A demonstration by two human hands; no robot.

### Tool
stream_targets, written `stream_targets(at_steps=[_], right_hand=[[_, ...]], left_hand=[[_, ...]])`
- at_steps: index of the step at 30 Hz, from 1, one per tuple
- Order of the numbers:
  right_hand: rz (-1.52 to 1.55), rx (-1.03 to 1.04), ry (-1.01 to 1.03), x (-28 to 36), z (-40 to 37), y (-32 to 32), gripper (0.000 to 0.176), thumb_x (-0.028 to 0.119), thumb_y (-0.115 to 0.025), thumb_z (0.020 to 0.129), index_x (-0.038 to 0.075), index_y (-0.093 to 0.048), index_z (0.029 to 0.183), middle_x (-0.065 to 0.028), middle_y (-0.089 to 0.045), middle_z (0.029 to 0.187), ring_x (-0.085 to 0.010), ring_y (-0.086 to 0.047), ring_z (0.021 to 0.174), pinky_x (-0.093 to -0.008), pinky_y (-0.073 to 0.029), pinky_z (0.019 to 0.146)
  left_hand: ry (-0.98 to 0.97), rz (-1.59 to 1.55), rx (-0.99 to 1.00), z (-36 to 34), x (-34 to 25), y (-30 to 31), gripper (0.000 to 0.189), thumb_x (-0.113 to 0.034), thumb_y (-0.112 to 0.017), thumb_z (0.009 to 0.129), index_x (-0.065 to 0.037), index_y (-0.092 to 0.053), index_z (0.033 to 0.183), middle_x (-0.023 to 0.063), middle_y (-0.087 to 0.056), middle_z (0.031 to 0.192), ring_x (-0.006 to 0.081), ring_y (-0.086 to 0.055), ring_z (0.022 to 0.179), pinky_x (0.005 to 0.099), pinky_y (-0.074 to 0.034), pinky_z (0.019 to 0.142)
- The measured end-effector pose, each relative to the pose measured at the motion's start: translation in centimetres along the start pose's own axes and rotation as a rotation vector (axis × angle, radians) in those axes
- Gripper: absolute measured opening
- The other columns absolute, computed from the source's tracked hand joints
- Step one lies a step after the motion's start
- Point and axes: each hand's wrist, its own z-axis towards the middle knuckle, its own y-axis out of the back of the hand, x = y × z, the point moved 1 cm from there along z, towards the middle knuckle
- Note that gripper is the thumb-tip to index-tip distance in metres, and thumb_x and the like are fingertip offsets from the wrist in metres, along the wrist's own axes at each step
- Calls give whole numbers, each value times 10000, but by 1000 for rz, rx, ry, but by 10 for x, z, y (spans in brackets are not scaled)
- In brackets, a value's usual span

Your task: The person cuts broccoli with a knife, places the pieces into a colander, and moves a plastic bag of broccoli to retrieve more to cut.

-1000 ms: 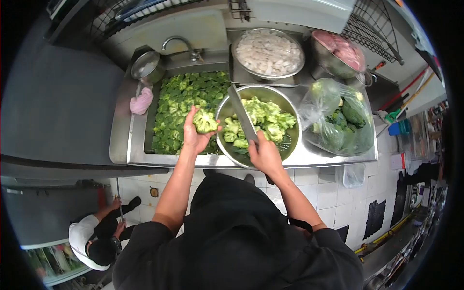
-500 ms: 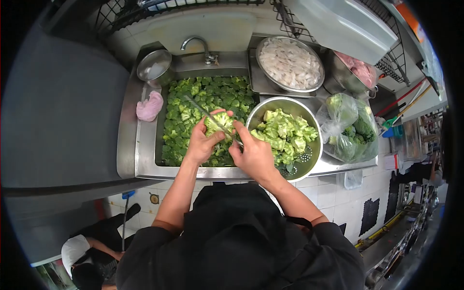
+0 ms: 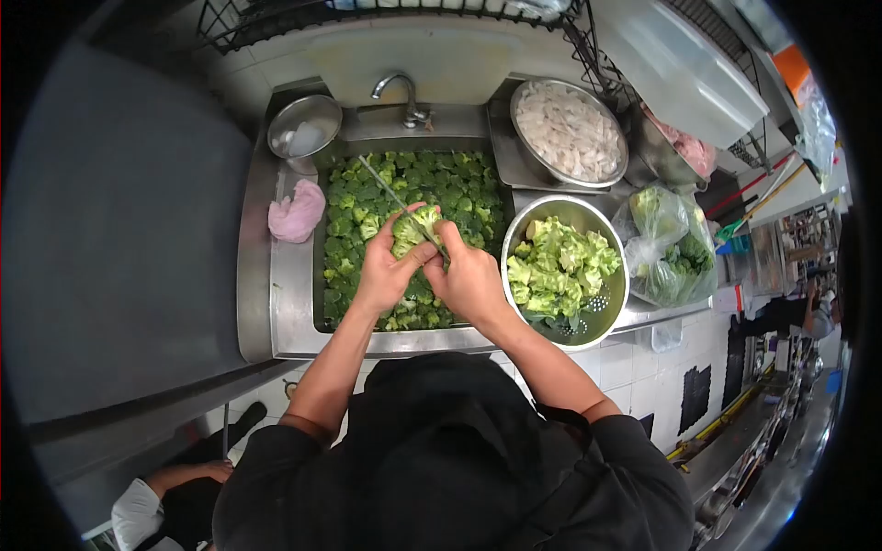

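My left hand is closed around a broccoli head, held above the sink. In my right hand is a knife, its long thin blade pointing up and left across the broccoli. The blade lies against the broccoli, close to my left fingers. Below both hands the sink is filled with many cut broccoli florets in water. Right of my right hand stands a metal colander heaped with pale green leafy trimmings.
Behind the colander is a bowl of pale peeled shrimp-like pieces. Bagged broccoli lies farther right. A faucet, a metal pot and a pink cloth border the sink. Another person is at lower left.
The view has shifted, so the sink and colander appear farther right. The broccoli is turned a little in my left hand, and my right hand with the knife has drawn closer to it.
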Motion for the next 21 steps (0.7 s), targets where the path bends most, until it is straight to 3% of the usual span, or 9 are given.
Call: stream_targets(at_steps=[5, 8, 12, 14, 15, 17, 19, 20, 21], right_hand=[[439, 40, -121, 5, 11, -2, 390, 93, -656, 844, 24, -523, 1205, -205, -699, 785, -365, -715, 717, -419, -548, 657], [519, 102, -245, 16, 11, 4, 369, 35, -658, 848, 8, -588, 1209, -43, -672, 899, -96, -621, 773, -269, -514, 693], [549, 22, -174, 22, 9, 4, 328, 28, -649, 846, -12, -599, 1168, -36, -665, 864, -83, -598, 736, -261, -497, 663], [662, -4, -249, 25, 9, 15, 265, 34, -649, 850, -36, -610, 1102, -46, -672, 848, -87, -605, 718, -260, -504, 654], [504, -79, -204, 9, 12, 17, 199, 56, -657, 854, -35, -620, 1028, -47, -664, 806, -76, -590, 666, -258, -492, 607], [561, 20, -403, -4, 17, 34, 187, 69, -668, 845, -26, -620, 1000, -34, -644, 742, -84, -578, 605, -280, -489, 555], [435, -38, -284, -19, 21, 30, 210, 74, -680, 830, -27, -614, 1002, -3, -603, 668, -96, -550, 538, -312, -484, 512], [310, -87, -146, -22, 21, 28, 294, 115, -670, 822, -22, -611, 1076, -139, -674, 723, -227, -652, 582, -385, -540, 589], [309, -88, -147, -23, 20, 24, 294, 115, -670, 822, -22, -611, 1076, -139, -674, 723, -227, -652, 582, -385, -540, 589]], left_hand=[[66, -87, 27, -2, 9, 33, 517, -47, -715, 900, 34, -488, 1357, 78, -647, 1181, 121, -624, 1063, 283, -504, 926], [127, -140, 66, -3, 9, 41, 456, -40, -676, 886, 19, -526, 1312, 66, -644, 1185, 139, -622, 1069, 301, -477, 953], [140, -180, 129, -6, 6, 52, 479, -34, -658, 888, 32, -510, 1339, 99, -637, 1226, 196, -629, 1110, 334, -479, 992], [121, -427, 209, -9, 3, 58, 525, -29, -625, 901, 37, -461, 1395, 149, -603, 1300, 282, -622, 1168, 395, -477, 1040], [119, -425, 209, -9, -2, 57, 525, -29, -625, 901, 37, -461, 1395, 149, -603, 1300, 282, -622, 1168, 395, -477, 1040], [61, -303, 111, -11, -17, 57, 577, -27, -601, 914, 16, -407, 1456, 184, -533, 1392, 343, -603, 1206, 450, -476, 1063], [66, -240, 119, -10, -20, 65, 520, -27, -600, 925, -2, -431, 1416, 199, -490, 1423, 334, -595, 1220, 442, -512, 1017], [123, -212, 90, -10, -13, 71, 481, -18, -605, 924, -5, -446, 1378, 210, -468, 1437, 334, -587, 1232, 434, -525, 995], [182, -187, 61, -11, -10, 72, 442, -10, -611, 923, -7, -461, 1339, 221, -447, 1451, 334, -580, 1245, 426, -538, 973]])
